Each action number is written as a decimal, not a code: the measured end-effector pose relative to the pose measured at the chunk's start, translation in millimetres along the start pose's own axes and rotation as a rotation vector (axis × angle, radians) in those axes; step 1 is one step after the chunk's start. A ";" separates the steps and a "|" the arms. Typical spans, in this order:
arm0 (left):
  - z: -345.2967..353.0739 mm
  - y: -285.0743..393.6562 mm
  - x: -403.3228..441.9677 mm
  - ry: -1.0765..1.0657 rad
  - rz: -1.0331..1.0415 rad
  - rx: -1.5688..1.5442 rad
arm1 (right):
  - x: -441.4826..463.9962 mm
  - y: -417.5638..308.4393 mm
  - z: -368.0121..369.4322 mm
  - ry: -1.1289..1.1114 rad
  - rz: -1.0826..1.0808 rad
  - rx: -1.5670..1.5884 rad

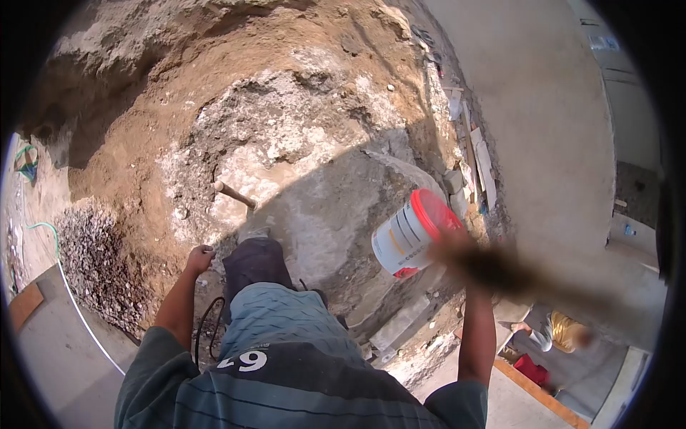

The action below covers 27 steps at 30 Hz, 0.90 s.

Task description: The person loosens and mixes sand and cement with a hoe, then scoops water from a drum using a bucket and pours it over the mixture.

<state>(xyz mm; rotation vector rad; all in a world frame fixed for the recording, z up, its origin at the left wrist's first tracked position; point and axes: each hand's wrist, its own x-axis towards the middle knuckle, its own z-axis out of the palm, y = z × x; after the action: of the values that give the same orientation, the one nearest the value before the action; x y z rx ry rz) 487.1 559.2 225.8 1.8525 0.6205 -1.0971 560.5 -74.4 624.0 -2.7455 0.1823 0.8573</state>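
Note:
A white plastic bucket (pixel 400 241) with a red top hangs tilted on the right, its red end toward the upper right. My right hand (pixel 449 244) is closed at the edge of that red end, blurred and partly covered by a dark smear close to the camera. My left hand (pixel 202 258) hangs beside my leg with its fingers curled, and I see nothing in it. Ahead of it, a wooden handle (pixel 234 194) slants up from the wet grey mix (pixel 307 207) around my feet.
A gravel heap (pixel 103 261) lies on the left, near a hose (pixel 75 300). Sandy soil (pixel 143 114) rises ahead. Boards and scraps (pixel 480 164) line a concrete slab (pixel 543 129). At lower right are another person (pixel 564 332) and a red object (pixel 530 370).

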 end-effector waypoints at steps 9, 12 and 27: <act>3.0 -1.0 0.7 0.030 0.005 -0.041 | 44.5 -4.8 -42.1 0.175 -0.052 -0.063; 4.0 -9.8 3.6 0.029 0.008 -0.055 | 67.0 -3.7 -57.5 0.126 -0.035 -0.038; 12.8 -15.4 3.8 0.045 0.045 -0.085 | 121.6 -72.2 -137.1 0.172 -0.161 -0.248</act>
<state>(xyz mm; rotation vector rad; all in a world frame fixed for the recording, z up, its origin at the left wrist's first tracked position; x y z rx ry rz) 471.6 555.6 212.9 1.8130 0.6384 -0.9871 748.2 -48.9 678.0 -3.0140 -0.1209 0.6390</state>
